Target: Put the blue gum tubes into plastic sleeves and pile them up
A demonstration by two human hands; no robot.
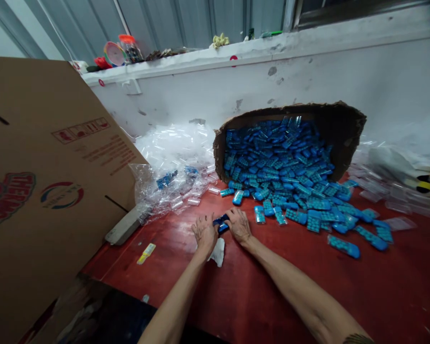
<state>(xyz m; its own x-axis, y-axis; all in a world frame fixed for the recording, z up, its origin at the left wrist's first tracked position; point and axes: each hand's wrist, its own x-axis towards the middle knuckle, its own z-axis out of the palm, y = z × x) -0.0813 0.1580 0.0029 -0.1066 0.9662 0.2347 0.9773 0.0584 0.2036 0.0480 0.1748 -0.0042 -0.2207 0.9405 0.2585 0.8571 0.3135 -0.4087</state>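
Brown cardboard forms a large printed box (pixel 75 186) at the left, with a grey block (pixel 123 229) against its lower edge. Near it, a yellow-and-white label (pixel 146 253) lies on the red table (pixel 243 286). Beyond are clear plastic sleeves (pixel 179 148). Fingers spread, the left hand (pixel 205 234) grips the near end of a dark blue piece (pixel 221 223) with its thumb side, just above a white scrap (pixel 219 252). Bent fingers of the right hand (pixel 239 224) grip the piece's other end. Farther right, blue packs (pixel 272 162) spill from a torn-edged carton (pixel 349 129) onto the table.
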